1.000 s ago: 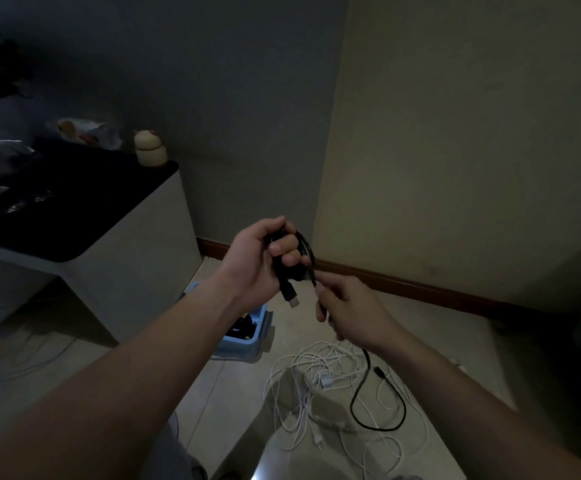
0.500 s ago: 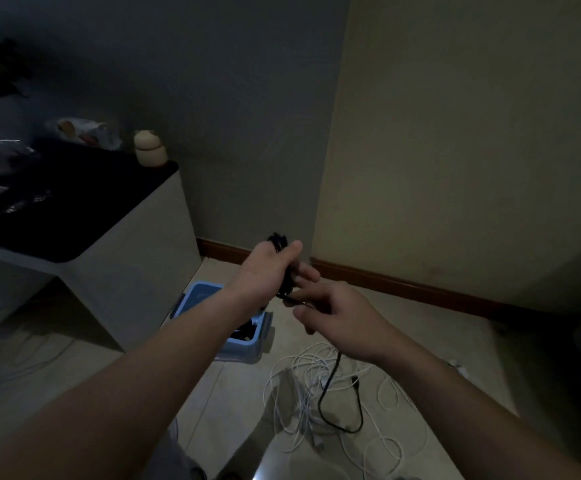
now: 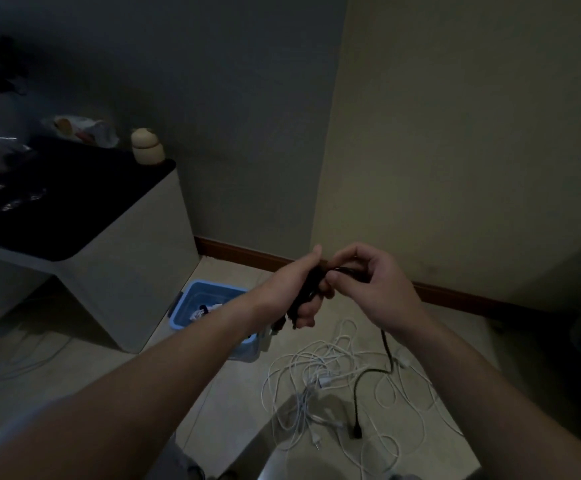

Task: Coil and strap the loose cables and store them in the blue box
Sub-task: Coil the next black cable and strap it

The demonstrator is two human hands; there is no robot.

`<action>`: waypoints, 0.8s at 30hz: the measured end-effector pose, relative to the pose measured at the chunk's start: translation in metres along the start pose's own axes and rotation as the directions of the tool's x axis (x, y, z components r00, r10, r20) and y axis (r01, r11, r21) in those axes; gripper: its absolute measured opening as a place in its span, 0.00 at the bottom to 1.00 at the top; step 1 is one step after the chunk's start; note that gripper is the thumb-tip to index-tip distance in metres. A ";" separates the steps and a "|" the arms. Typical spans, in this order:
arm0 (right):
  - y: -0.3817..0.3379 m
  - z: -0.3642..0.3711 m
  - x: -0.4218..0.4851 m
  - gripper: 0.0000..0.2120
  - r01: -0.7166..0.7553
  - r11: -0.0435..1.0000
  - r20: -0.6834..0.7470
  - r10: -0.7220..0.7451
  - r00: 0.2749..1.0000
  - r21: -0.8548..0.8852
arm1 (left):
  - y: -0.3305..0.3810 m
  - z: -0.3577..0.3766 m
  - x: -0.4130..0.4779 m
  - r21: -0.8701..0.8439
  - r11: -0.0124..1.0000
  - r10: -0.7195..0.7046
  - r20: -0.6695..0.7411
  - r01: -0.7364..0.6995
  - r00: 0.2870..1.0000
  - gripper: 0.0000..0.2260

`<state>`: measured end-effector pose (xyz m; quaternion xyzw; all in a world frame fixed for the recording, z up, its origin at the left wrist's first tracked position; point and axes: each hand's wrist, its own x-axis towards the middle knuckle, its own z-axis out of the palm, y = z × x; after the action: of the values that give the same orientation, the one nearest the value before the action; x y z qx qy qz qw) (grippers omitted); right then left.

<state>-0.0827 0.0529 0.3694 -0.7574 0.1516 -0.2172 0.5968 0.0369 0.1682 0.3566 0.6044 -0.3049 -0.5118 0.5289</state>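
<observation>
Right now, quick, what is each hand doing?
Left hand: fingers closed around the coiled part of the thin black cable.
Right hand: fingers pinching the same cable beside the coil.

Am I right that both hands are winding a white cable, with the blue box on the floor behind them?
Not quite: the cable in the left hand and right hand is black. The white cables lie loose on the floor. The blue box does sit on the floor behind, as the head view shows.

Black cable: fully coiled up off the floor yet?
No, the thin black cable hangs from the right hand and its free end lies on the tiled floor over the tangled white cables.
</observation>
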 end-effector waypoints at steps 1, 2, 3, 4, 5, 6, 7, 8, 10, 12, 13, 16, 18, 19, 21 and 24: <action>0.000 0.000 0.000 0.07 0.000 1.000 -0.018 0.000 1.000 -0.003 | 0.001 0.002 -0.001 -0.023 1.000 -0.018 0.030 0.019 0.999 0.26; 0.000 -0.001 0.001 0.07 0.003 1.000 -0.031 -0.003 1.000 -0.008 | 0.004 0.003 0.000 -0.044 0.998 -0.034 0.052 0.036 0.998 0.25; 0.000 -0.001 0.002 0.06 0.006 1.000 -0.039 -0.007 0.999 -0.010 | 0.006 0.003 -0.001 -0.061 0.997 -0.049 0.070 0.054 0.996 0.25; 0.000 -0.002 0.002 0.05 0.008 1.000 -0.052 -0.009 0.999 -0.016 | 0.008 0.003 -0.002 -0.064 0.996 -0.060 0.089 0.066 0.994 0.24; 0.000 -0.004 0.003 0.06 0.009 1.000 -0.068 -0.010 0.998 -0.029 | 0.010 0.003 -0.002 -0.057 0.996 -0.067 0.110 0.074 0.992 0.23; 0.001 -0.007 0.004 0.06 0.002 0.999 -0.085 -0.007 0.996 -0.050 | 0.011 0.002 -0.002 -0.049 0.996 -0.074 0.132 0.081 0.988 0.23; 0.002 -0.009 0.005 0.08 -0.007 0.997 -0.106 -0.001 0.994 -0.072 | 0.012 0.002 -0.003 -0.042 0.996 -0.078 0.153 0.085 0.985 0.21; 0.003 -0.012 0.006 0.09 -0.013 0.996 -0.126 0.001 0.992 -0.093 | 0.012 0.002 -0.005 -0.036 0.996 -0.072 0.173 0.080 0.982 0.20; 0.006 -0.017 0.009 0.10 -0.017 0.994 -0.133 0.002 0.991 -0.108 | 0.013 0.003 -0.007 -0.037 0.997 -0.058 0.202 0.067 0.978 0.18; 0.010 -0.018 0.011 0.08 -0.014 0.996 -0.107 0.004 0.994 -0.087 | 0.013 0.004 -0.007 -0.048 0.997 -0.054 0.198 0.065 0.979 0.16; 0.012 -0.018 0.012 0.07 -0.009 0.997 -0.094 0.002 0.996 -0.072 | 0.013 0.004 -0.007 -0.058 0.996 -0.053 0.184 0.065 0.981 0.15; 0.016 -0.016 0.013 0.07 -0.009 0.999 -0.071 0.006 0.997 -0.037 | 0.015 0.002 -0.005 -0.117 0.992 -0.036 0.146 0.054 0.989 0.16; 0.018 -0.015 0.014 0.07 -0.029 0.999 -0.070 0.028 0.997 -0.013 | 0.017 -0.001 -0.005 -0.162 0.986 -0.011 0.142 0.034 0.990 0.16; 0.019 -0.015 0.014 0.07 -0.046 0.999 -0.065 0.046 0.997 0.004 | 0.017 -0.002 -0.006 -0.193 0.981 0.000 0.149 0.029 0.989 0.16; 0.022 -0.015 0.014 0.07 -0.094 0.994 -0.036 0.096 0.995 0.051 | 0.020 -0.006 -0.007 -0.298 0.954 0.028 0.166 0.023 0.986 0.15; 0.025 -0.013 0.010 0.08 -0.195 0.974 0.035 0.192 0.981 0.117 | 0.025 -0.012 -0.006 -0.489 0.872 0.087 0.165 0.005 0.982 0.15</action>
<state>-0.0805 0.0311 0.3488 -0.7043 0.2043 -0.1580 0.6613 0.0513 0.1711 0.3807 0.3958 -0.2260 -0.6138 0.6446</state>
